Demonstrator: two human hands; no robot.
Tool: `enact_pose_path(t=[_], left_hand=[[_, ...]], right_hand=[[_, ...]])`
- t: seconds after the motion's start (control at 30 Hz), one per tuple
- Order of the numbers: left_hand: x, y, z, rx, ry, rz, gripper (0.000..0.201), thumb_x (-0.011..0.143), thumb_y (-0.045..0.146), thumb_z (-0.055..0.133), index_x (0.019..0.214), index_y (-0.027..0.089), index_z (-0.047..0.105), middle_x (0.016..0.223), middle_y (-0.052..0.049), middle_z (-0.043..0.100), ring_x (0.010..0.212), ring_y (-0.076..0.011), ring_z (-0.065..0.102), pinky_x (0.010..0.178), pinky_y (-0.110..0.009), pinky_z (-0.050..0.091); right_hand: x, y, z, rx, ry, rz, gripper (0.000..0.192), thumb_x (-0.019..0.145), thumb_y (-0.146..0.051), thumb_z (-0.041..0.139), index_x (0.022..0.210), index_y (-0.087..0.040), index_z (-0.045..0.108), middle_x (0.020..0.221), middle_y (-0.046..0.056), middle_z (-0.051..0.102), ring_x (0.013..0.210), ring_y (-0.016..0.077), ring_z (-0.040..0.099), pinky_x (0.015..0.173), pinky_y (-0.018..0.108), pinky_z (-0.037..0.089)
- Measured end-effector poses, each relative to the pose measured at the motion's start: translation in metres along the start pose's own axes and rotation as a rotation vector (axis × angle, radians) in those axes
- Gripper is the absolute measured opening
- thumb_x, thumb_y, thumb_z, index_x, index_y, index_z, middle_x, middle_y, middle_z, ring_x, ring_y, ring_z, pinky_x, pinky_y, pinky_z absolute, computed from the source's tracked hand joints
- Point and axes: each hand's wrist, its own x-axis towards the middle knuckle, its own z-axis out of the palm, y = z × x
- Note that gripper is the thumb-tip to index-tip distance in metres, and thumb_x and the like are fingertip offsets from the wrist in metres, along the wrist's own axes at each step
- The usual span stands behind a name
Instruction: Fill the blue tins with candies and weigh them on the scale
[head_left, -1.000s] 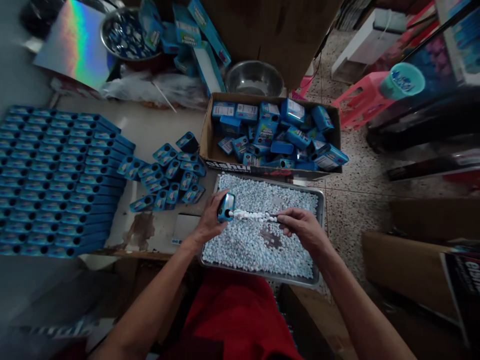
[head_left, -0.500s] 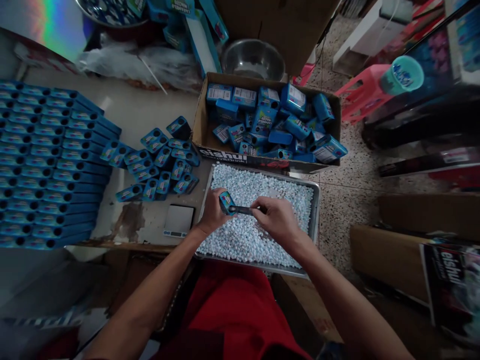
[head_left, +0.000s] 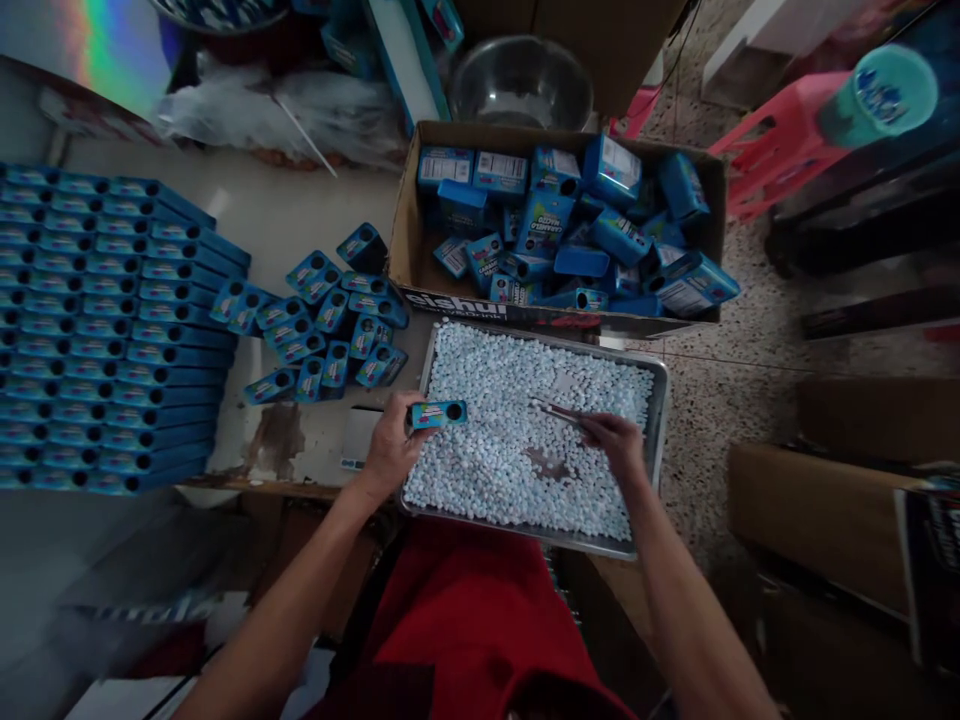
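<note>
My left hand [head_left: 391, 445] grips a small blue candy box [head_left: 437, 414] over the left part of a metal tray [head_left: 658, 440]. The box's printed end with a round dark hole faces up. In my right hand [head_left: 616, 440] is a scoop [head_left: 559, 411], held low over the right half of the tray, its tip at the candies. Small pale blue and white candies [head_left: 487, 470] fill the tray, with a bare patch near the middle. A digital scale [head_left: 360, 437] lies left of my left hand, partly hidden by it.
An open cardboard box [head_left: 403, 220] full of blue candy boxes stands behind the tray. Loose small boxes [head_left: 330, 320] lie left of it, beside a large stacked block of boxes [head_left: 112, 330]. A metal bowl [head_left: 521, 85] sits behind; a pink stool [head_left: 787, 140] carries a green cup [head_left: 877, 100].
My right hand has moved right, taking the scoop away from the box and down to the candies. My left hand has shifted left and turned the box. The view has shifted slightly.
</note>
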Motion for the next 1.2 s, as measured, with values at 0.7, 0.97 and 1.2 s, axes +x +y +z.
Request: enact_pose_path(t=[0.7, 0.97, 1.2], left_hand=[[0.0, 0.027, 0.004, 0.148, 0.113, -0.167, 0.037, 0.08, 0.01, 0.067, 0.114, 0.022, 0.07, 0.112, -0.006, 0.073, 0.108, -0.026, 0.068, 0.098, -0.035, 0.052], [-0.006, 0.025, 0.026, 0.081, 0.076, -0.062, 0.047, 0.07, -0.003, 0.059, 0.11, 0.021, 0.067, 0.107, -0.007, 0.071, 0.105, -0.0251, 0.066, 0.098, -0.036, 0.051], [-0.007, 0.022, 0.036, -0.152, 0.091, -0.226, 0.04, 0.069, 0.001, 0.067, 0.103, 0.022, 0.065, 0.105, -0.005, 0.07, 0.103, -0.0233, 0.067, 0.099, -0.037, 0.052]], right_hand=[[-0.053, -0.13, 0.059, 0.07, -0.394, -0.091, 0.032, 0.066, -0.042, 0.091, 0.08, -0.016, 0.08, 0.061, 0.002, 0.071, 0.045, 0.0103, 0.058, 0.044, 0.022, 0.044], [-0.112, -0.19, 0.074, -0.387, -0.341, -0.416, 0.011, 0.081, -0.022, 0.069, 0.078, -0.017, 0.079, 0.053, -0.003, 0.062, 0.044, 0.0097, 0.058, 0.046, 0.021, 0.042], [-0.126, -0.187, 0.041, -0.366, -0.285, -0.404, 0.021, 0.085, -0.036, 0.075, 0.093, -0.019, 0.082, 0.066, 0.001, 0.071, 0.049, 0.0114, 0.06, 0.048, 0.022, 0.047]])
